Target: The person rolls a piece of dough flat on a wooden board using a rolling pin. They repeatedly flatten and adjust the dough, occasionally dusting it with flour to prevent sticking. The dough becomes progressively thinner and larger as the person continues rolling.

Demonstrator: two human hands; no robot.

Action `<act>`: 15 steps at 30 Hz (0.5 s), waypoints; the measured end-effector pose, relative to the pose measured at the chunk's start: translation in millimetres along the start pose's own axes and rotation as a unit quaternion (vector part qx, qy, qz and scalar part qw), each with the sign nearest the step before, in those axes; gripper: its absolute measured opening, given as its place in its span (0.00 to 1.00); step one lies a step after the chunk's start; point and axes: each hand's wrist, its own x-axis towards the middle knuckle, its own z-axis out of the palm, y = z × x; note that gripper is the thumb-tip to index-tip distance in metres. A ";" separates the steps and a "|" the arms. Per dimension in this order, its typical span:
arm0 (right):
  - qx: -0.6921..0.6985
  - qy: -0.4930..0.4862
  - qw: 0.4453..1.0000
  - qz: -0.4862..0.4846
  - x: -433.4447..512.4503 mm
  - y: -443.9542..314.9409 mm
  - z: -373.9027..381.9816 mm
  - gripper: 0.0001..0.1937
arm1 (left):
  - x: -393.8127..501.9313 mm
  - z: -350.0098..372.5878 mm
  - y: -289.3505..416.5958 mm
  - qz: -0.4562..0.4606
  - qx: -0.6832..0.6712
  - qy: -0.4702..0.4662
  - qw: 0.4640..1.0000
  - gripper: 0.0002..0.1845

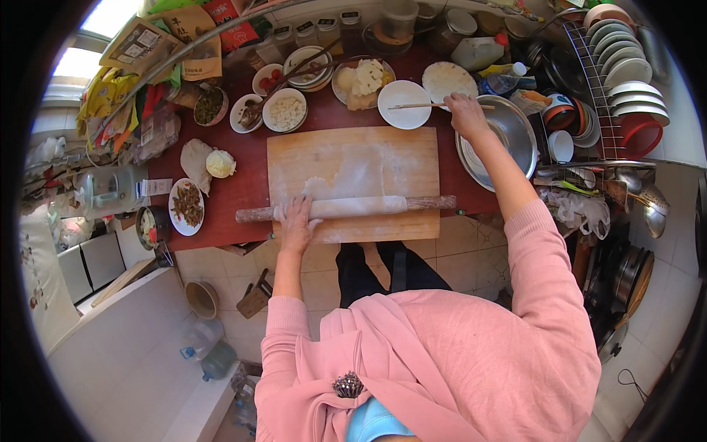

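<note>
My left hand (296, 221) lies flat, fingers apart, on the left part of a wooden rolling pin (432, 203). A thin sheet of dough is wrapped around the pin, and its loose part (362, 171) spreads over a floured wooden board (420, 160). At the upper right, my right hand (467, 116) is over the near edge of a plate of white flour (448, 80). Chopsticks (417, 105) pass under or through this hand and reach over a white bowl (406, 119); whether the fingers grip them or pinch flour I cannot tell.
A steel basin (522, 138) stands beside my right forearm. Behind the board are small bowls of food (284, 109) and a plate with pale dough-like pieces (369, 77). A cabbage (221, 164) and a plate of cooked food (186, 207) sit left. A dish rack (594, 83) stands right.
</note>
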 end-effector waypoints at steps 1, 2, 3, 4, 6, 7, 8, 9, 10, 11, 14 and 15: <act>-0.004 0.001 1.000 -0.004 5.1 2.1 3.1 0.13 | 0.1 -0.5 0.3 -0.006 0.011 -0.006 1.000 0.39; -0.008 0.003 1.000 -0.009 10.7 3.5 6.5 0.13 | 0.3 -1.2 0.7 -0.001 0.002 -0.004 1.000 0.39; -0.015 -0.001 1.000 -0.006 16.2 4.7 9.8 0.13 | 0.3 -2.0 1.2 0.000 0.003 -0.007 1.000 0.39; -0.016 -0.003 1.000 -0.007 21.3 5.3 13.1 0.12 | 0.0 -2.9 1.8 -0.001 0.014 -0.007 1.000 0.39; -0.025 -0.029 0.999 0.008 30.4 5.7 19.5 0.11 | -0.6 -4.3 2.8 0.000 0.010 -0.006 1.000 0.39; -0.020 -0.020 1.000 0.010 34.3 5.5 22.4 0.11 | -0.7 -4.7 3.1 -0.007 0.021 -0.013 1.000 0.39; -0.014 -0.019 1.000 0.012 37.2 5.2 25.1 0.11 | -1.2 -4.8 3.4 0.000 0.014 -0.004 1.000 0.39; -0.008 -0.023 0.999 0.021 39.7 4.8 27.5 0.11 | -1.4 -4.6 3.5 -0.001 0.016 -0.003 1.000 0.38; -0.019 -0.024 0.999 0.014 41.2 4.2 29.6 0.11 | -1.6 -4.4 3.5 -0.002 0.018 -0.001 1.000 0.38; -0.029 -0.031 0.999 0.013 42.4 3.7 31.4 0.12 | -1.8 -3.9 3.3 0.000 0.018 0.000 1.000 0.39; -0.038 -0.037 0.999 0.011 43.4 2.1 34.8 0.15 | -1.4 -1.9 2.1 0.004 0.019 0.002 1.000 0.39; -0.039 -0.046 0.998 0.017 43.5 1.8 35.2 0.16 | -1.1 -1.3 1.5 0.003 0.021 0.002 1.000 0.39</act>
